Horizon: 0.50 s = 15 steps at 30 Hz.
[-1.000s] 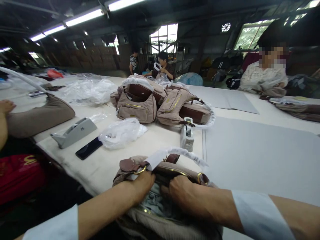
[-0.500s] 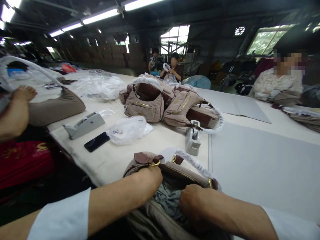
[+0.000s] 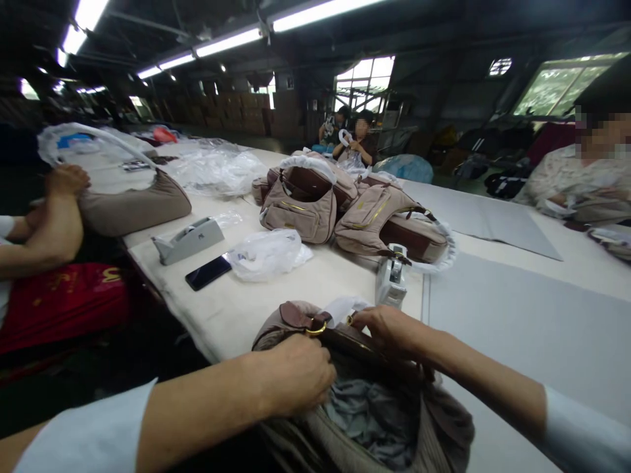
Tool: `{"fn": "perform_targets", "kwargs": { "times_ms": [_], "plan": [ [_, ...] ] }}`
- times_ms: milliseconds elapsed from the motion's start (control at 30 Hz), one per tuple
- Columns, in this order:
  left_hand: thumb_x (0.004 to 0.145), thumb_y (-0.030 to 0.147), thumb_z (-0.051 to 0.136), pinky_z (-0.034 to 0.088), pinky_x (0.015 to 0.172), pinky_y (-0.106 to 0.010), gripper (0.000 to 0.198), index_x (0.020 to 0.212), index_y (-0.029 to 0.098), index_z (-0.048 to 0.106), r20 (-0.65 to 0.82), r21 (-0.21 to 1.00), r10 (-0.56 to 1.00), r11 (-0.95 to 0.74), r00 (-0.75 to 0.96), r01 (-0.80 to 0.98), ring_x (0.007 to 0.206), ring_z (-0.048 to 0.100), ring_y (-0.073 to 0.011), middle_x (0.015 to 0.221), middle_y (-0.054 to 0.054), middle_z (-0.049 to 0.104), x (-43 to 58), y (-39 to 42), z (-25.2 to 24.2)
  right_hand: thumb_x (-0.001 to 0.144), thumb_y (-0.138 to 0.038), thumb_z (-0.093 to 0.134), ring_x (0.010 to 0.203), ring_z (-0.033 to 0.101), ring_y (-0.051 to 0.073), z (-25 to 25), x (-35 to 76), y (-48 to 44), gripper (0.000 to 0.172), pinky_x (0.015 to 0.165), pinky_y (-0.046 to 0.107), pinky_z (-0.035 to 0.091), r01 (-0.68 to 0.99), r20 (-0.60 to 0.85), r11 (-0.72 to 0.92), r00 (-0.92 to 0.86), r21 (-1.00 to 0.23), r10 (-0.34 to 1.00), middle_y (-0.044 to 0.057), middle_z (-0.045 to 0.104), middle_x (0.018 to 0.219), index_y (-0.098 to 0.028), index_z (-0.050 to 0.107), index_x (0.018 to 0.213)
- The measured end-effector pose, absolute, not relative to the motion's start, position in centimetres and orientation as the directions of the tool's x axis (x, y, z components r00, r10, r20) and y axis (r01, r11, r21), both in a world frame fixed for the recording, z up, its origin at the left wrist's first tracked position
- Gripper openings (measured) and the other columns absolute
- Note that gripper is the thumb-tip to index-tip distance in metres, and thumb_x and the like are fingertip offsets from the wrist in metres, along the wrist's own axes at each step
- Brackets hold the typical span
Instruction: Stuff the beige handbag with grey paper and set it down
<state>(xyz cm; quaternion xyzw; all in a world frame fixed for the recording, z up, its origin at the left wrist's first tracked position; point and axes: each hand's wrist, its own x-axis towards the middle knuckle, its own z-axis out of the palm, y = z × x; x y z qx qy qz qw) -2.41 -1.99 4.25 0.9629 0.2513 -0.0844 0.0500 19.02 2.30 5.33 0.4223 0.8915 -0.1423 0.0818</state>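
A taupe handbag stands open at the table's near edge, its grey-green lining bunched inside. It has a brown leather tab, gold rings and a white-wrapped handle. My left hand is closed at the left end of the bag's mouth, just below a gold ring; its fingertips are partly hidden. Across the opening, my right hand grips the far rim near the zipper, thumb and fingers pressed together by the other handle fitting.
Beyond the bag are a tape dispenser, a plastic bag, a phone and another dispenser. Several finished handbags are piled mid-table. A co-worker's hand is at a bag on the left; other people sit farther off.
My right hand has come up out of the bag's interior to its far rim. My left hand has shifted slightly towards me, and more lining shows. The view has turned left.
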Motion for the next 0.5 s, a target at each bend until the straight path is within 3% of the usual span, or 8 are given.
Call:
{"fn": "perform_targets", "kwargs": {
  "times_ms": [67, 133, 233, 333, 500],
  "plan": [
    [0.079, 0.05, 0.06, 0.047, 0.062, -0.036, 0.035, 0.078, 0.016, 0.067, -0.286, 0.076, 0.481, -0.851, 0.829, 0.52, 0.068, 0.063, -0.0249, 0.074, -0.008, 0.068, -3.3, -2.9, 5.8, 0.076, -0.005, 0.051, 0.086, 0.061, 0.016, 4.0, 19.6, 3.9, 0.032, 0.07, 0.021, 0.044, 0.76, -0.287, 0.63, -0.647, -0.161, 0.707, 0.006, 0.067, 0.098, -0.018, 0.065, 0.102],
    [0.073, 0.059, 0.062, 0.047, 0.069, -0.037, 0.042, 0.079, 0.017, 0.065, -0.299, 0.111, 0.492, -0.833, 0.817, 0.542, 0.07, 0.062, -0.0245, 0.076, -0.006, 0.068, -4.5, -3.5, 6.2, 0.076, -0.002, 0.049, 0.094, 0.06, 0.017, 2.5, 19.6, 4.9, 0.039, 0.074, 0.022, 0.044, 0.754, -0.292, 0.646, -0.649, -0.121, 0.703, 0.007, 0.064, 0.105, -0.019, 0.063, 0.109],
    [0.074, 0.048, 0.067, 0.046, 0.076, -0.036, 0.033, 0.085, 0.018, 0.06, -0.225, 0.121, 0.465, -0.859, 0.857, 0.498, 0.077, 0.06, -0.0223, 0.083, -0.004, 0.066, -5.9, -4.0, 5.6, 0.078, -0.004, 0.049, 0.093, 0.06, 0.022, 0.7, 19.0, 5.9, 0.035, 0.068, 0.027, 0.045, 0.765, -0.319, 0.644, -0.616, -0.024, 0.72, 0.013, 0.062, 0.105, -0.016, 0.065, 0.107],
    [0.08, 0.039, 0.063, 0.043, 0.082, -0.037, 0.026, 0.091, 0.017, 0.056, -0.131, 0.1, 0.438, -0.886, 0.889, 0.452, 0.08, 0.057, -0.0209, 0.087, -0.005, 0.064, -6.8, -4.3, 4.6, 0.076, -0.011, 0.054, 0.091, 0.059, 0.027, 0.2, 18.8, 6.4, 0.022, 0.064, 0.03, 0.044, 0.769, -0.33, 0.635, -0.581, 0.075, 0.744, 0.017, 0.061, 0.101, -0.012, 0.069, 0.093],
    [0.086, 0.037, 0.054, 0.04, 0.082, -0.037, 0.02, 0.089, 0.016, 0.054, 0.037, 0.077, 0.428, -0.902, 0.903, 0.425, 0.076, 0.054, -0.0188, 0.083, -0.003, 0.062, -7.5, -4.4, 3.2, 0.067, -0.018, 0.06, 0.09, 0.056, 0.03, 6.1, 18.5, 4.8, 0.02, 0.073, 0.037, 0.041, 0.787, -0.239, 0.583, -0.538, 0.202, 0.808, 0.012, 0.064, 0.086, -0.015, 0.066, 0.086]
  ]
}}
